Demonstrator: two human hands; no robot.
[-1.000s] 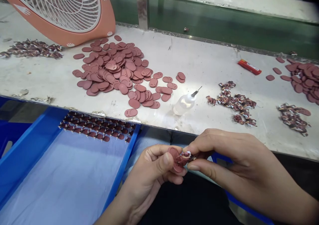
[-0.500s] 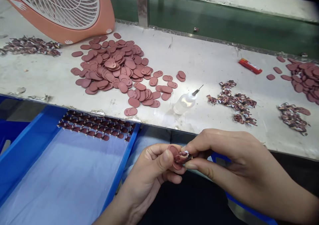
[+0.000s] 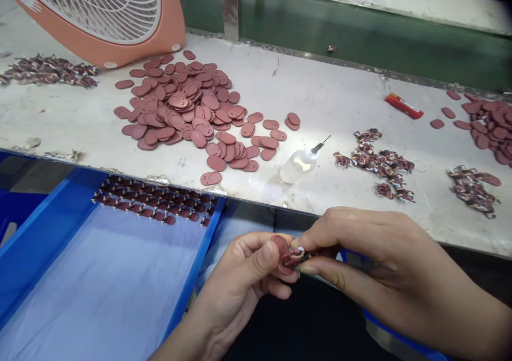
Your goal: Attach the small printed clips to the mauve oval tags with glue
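Left hand (image 3: 244, 275) pinches a disc (image 3: 279, 242); right hand (image 3: 380, 257) pinches a small figure (image 3: 298, 255) against it, just below the bottle (image 3: 298, 165), off the bench (image 3: 340, 105). The step looks like seating the two; it calls for fine alignment.

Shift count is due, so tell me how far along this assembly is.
Done: a few rows of joined pieces lie at the far end of the blue tray. In hand: the left hand pinches one maroon oval while the right hand presses a small figure against it. Left: a large pile of ovals and heaps of loose figures on the bench.
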